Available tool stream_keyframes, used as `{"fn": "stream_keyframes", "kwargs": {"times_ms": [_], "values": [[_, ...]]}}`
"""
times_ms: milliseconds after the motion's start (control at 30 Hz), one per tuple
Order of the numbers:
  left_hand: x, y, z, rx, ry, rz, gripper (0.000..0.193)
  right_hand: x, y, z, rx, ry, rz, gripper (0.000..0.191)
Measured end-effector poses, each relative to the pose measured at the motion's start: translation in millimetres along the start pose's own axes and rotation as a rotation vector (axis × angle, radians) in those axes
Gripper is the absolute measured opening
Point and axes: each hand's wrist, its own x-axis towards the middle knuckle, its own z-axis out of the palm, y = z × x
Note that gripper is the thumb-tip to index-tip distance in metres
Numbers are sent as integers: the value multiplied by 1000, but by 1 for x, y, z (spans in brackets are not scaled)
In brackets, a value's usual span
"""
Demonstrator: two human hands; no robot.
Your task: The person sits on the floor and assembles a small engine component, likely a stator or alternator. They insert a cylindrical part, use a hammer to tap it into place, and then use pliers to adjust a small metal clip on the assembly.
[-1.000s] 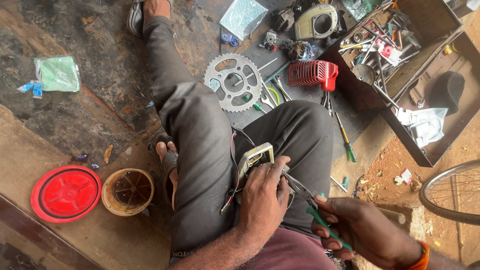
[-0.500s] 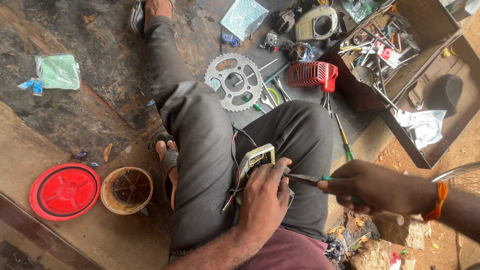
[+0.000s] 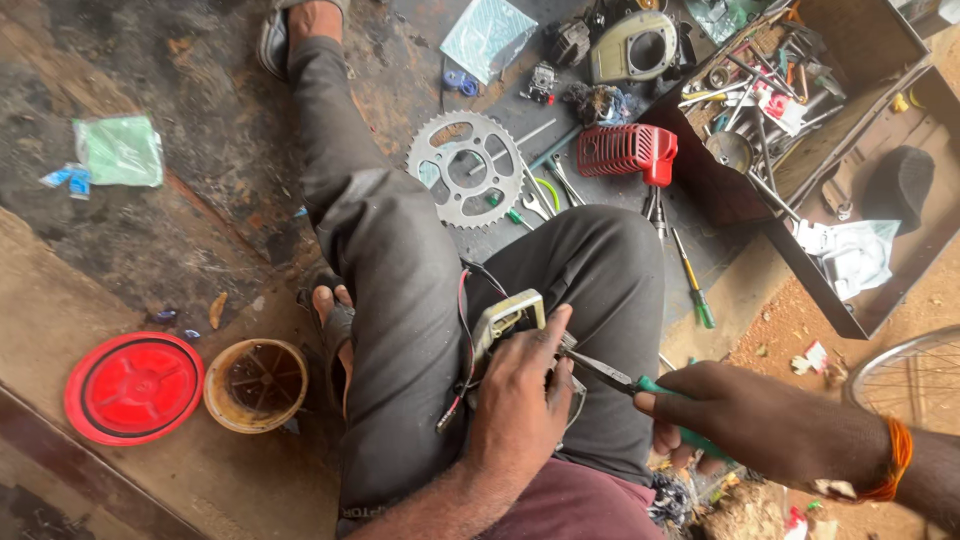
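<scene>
I sit on the ground with my knees bent. My left hand [image 3: 520, 395] grips a small pale electrical unit [image 3: 505, 316] with red and black wires [image 3: 462, 350] hanging from it, resting on my lap. My right hand [image 3: 745, 420] holds green-handled pliers [image 3: 625, 380]; their metal jaws reach left into the unit, just under my left fingers. The jaw tips are hidden behind my left hand.
A toothed sprocket [image 3: 465, 168] lies ahead of my knees, next to a red grille cover [image 3: 625, 150] and a green-handled screwdriver [image 3: 692, 280]. An open toolbox [image 3: 800, 110] full of tools stands at upper right. A red lid [image 3: 133, 387] and a round tin [image 3: 256, 385] sit left. A wheel rim [image 3: 910, 375] shows at right.
My right hand has risen from low in the view and turned sideways, so the pliers now lie flatter against the unit. My left hand has kept its hold.
</scene>
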Motion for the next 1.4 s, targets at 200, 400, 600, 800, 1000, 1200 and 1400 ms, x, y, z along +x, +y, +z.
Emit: {"fn": "stream_keyframes", "kwargs": {"times_ms": [200, 400, 600, 800, 1000, 1200, 1400], "values": [[-1, -3, 4, 26, -71, -49, 64, 8, 30, 17, 525, -146, -81, 58], [-1, -5, 6, 47, -103, -80, 67, 10, 26, 26, 447, -11, 60, 59], [-1, -6, 7, 78, -97, -45, 69, 8, 21, 24, 333, 4, 50, 59], [0, -4, 3, 93, -132, -72, 69, 10, 19, 21, 342, -13, 76, 60], [2, -5, 4, 127, -155, -72, 69, 8, 18, 17, -4, 77, 26, 64], [0, -6, 6, 120, -109, -45, 70, 3, -3, 6, -71, 46, 119, 61], [0, -5, 8, 152, -97, -37, 68, 5, -33, -5, 9, 30, 273, 60]]}}
